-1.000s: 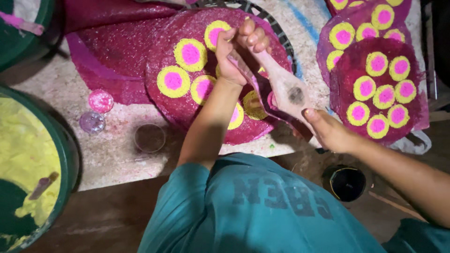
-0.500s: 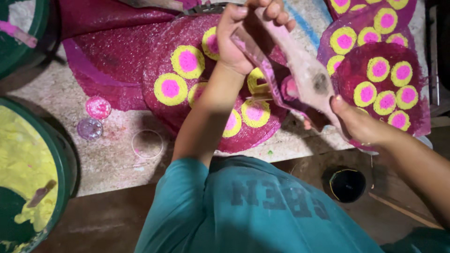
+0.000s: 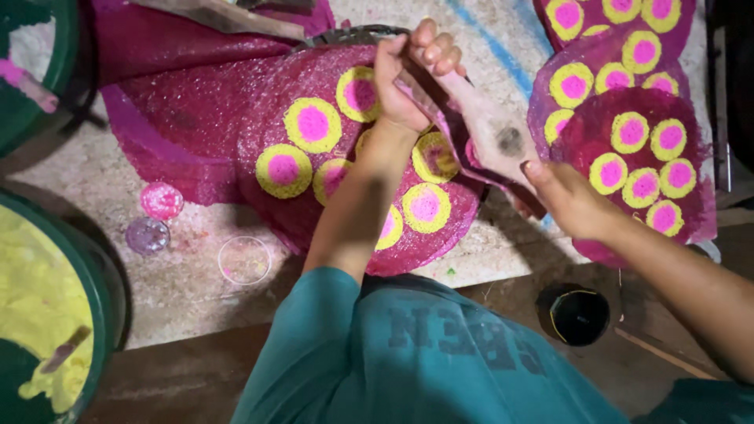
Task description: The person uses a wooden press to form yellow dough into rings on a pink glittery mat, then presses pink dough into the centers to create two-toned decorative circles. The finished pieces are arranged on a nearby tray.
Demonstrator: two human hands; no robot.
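Above the round magenta disc [image 3: 236,118] dotted with yellow-and-pink circles, a long pale cloth strip [image 3: 491,133] is stretched between two bare hands. Its long axis runs on a slant, from the upper middle of the view down toward the lower right. A dark smudge sits near the middle of the strip.

The left hand [image 3: 408,74] is closed in a fist around the strip's upper end, fingers curled tight over it, so the strip leaves the fist at its right side. The right hand [image 3: 569,200] meets the lower end; its fingertips press on the strip there, but whether they pinch it shut cannot be told from this angle. The strip hangs just over the right half of the disc, crossing several of the yellow circles and hiding part of them.

Right of the disc lies a second magenta disc [image 3: 628,149] with the same circles, overlapping another one behind it. Left of the first disc, on the pale speckled mat [image 3: 173,290], lie a small pink lid [image 3: 162,200], a small clear lid [image 3: 148,235] and a clear ring [image 3: 244,260]. Further left stands a green tub [image 3: 98,314] holding yellow paste. Below the disc, a person's teal shirt [image 3: 424,353] fills the foreground, and a small black cup [image 3: 576,314] stands below and to the right of it.
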